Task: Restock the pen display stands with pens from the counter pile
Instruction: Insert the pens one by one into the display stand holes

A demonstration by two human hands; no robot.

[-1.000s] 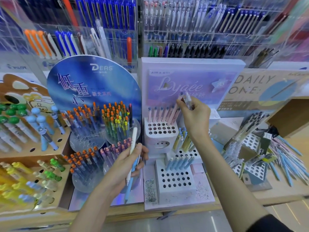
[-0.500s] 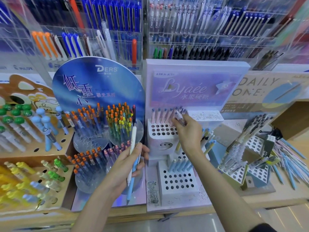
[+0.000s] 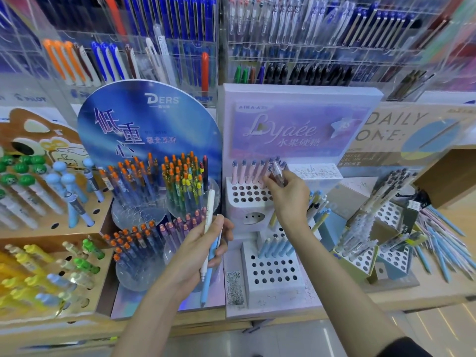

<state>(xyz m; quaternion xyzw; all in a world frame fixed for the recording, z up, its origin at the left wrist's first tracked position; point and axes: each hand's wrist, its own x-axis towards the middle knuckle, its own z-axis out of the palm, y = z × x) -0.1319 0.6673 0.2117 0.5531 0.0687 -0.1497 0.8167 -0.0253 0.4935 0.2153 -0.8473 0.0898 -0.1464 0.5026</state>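
A pink-and-white tiered pen stand (image 3: 247, 202) stands at centre under a "Lyaée" sign. Its top block holds a back row of pink pens (image 3: 248, 171) and many bare holes. My right hand (image 3: 288, 191) reaches over that block and pinches a clear-barrelled pen (image 3: 277, 173), its lower end at the right end of the pink row. My left hand (image 3: 201, 251) hovers lower, in front of the blue stand, and grips two pens upright: a white one (image 3: 209, 215) and a light blue one (image 3: 207, 279). A loose pile of pens (image 3: 443, 248) lies on the counter at the far right.
A blue "DERS" stand (image 3: 144, 124) with orange-capped pens is at left of centre. Wooden stands (image 3: 51, 228) with green, blue and yellow topped pens fill the left. A tipped perforated stand (image 3: 386, 243) lies right of centre. Acrylic racks of pens (image 3: 309, 47) line the back wall.
My right hand has come down from in front of the sign to the top block, bringing the clear pen to the right end of the pink row. My left hand has stayed put.
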